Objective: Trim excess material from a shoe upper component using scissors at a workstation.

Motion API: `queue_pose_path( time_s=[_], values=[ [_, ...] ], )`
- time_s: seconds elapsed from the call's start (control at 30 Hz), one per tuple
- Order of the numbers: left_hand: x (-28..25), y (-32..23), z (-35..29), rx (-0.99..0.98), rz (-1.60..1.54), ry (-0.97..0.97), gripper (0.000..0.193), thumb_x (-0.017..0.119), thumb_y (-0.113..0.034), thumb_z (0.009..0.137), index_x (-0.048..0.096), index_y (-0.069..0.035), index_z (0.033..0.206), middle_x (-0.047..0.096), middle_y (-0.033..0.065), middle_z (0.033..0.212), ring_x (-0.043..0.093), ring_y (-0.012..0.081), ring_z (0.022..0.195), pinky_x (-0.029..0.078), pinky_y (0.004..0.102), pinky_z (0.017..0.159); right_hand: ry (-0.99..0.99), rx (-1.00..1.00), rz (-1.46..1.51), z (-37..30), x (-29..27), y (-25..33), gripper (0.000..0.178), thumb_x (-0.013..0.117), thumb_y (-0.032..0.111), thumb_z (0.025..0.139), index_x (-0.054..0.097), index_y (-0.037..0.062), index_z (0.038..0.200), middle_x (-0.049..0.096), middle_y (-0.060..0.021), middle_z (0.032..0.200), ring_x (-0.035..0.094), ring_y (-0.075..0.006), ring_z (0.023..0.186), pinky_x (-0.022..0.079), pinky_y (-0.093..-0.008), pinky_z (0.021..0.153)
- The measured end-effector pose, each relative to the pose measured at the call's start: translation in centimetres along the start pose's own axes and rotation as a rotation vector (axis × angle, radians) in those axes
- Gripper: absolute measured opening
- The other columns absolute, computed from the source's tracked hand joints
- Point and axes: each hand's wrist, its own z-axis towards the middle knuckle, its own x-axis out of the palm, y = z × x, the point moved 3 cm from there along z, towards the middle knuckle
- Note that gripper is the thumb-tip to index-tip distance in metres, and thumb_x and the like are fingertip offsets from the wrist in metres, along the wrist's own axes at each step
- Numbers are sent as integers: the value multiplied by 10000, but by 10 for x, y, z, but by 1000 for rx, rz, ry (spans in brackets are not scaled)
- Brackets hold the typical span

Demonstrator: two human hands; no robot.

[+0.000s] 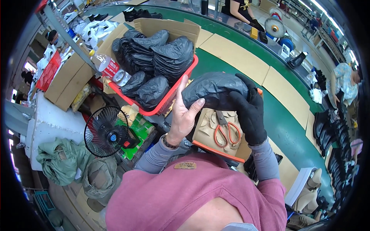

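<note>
A curved, shoe-like piece wrapped in thin black plastic [214,89] is held up between my hands. My bare left hand [184,112] grips its left end, thumb on the near side and fingers straight up. My right hand [248,106], in a black glove, clasps the right end. What lies inside the plastic is hidden. Just below, scissors with orange-red handles [217,134] rest on crumpled brown paper pieces [204,129] in an orange-edged box [216,150]. Beyond my left hand, a red basket [167,99] carries stacks of similar black plastic-wrapped pieces [173,54].
A clear bottle [104,63] leans at the basket's left side. Nearer me stands a black fan [106,131], with green cloth bundles [63,159] below it. A green conveyor [287,111] edged with cardboard runs along the right. Black shoes [323,129] line its far side; co-workers are farther off.
</note>
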Motion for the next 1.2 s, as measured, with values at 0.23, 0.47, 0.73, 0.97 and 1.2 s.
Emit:
queue_pose_path(
  time_s=[0.23,0.47,0.73,0.97,1.2],
  values=[
    [-26,-10,-12,-12,-25,-58,804,635,3,859,145,42,1496,483,176,1348,513,186,1191,395,313,1039,130,-18,25,22,22,-16,524,677,74,846,489,3,1330,556,-122,1238,552,-191,1116,461,-311,964],
    [-59,-14,-16,18,665,-173,968,774,-248,820,140,9,1504,384,246,1417,540,241,1164,437,329,997,186,48,182,37,49,-28,542,670,-11,821,476,7,1327,582,-115,1200,577,-185,1089,486,-302,941],
    [-104,-77,16,535,1195,-512,439,774,-163,784,630,-4,1167,635,162,1138,627,313,1030,481,378,907,335,-141,166,121,143,-62,535,713,102,819,496,-35,1288,618,-119,1102,604,-179,988,488,-277,852],
    [-177,-20,8,274,1429,-528,288,738,-194,795,661,-38,1024,640,141,1048,553,334,1002,417,401,879,203,-264,-189,145,201,-157,486,752,175,757,593,15,1188,644,-201,1092,644,-315,955,495,-380,849],
    [-189,14,-3,281,1295,-517,360,677,-234,862,553,1,1105,588,196,1050,584,399,989,479,445,823,170,-410,-640,130,205,-168,426,702,215,799,604,106,1199,607,-190,1095,612,-388,931,490,-481,788]
  ],
)
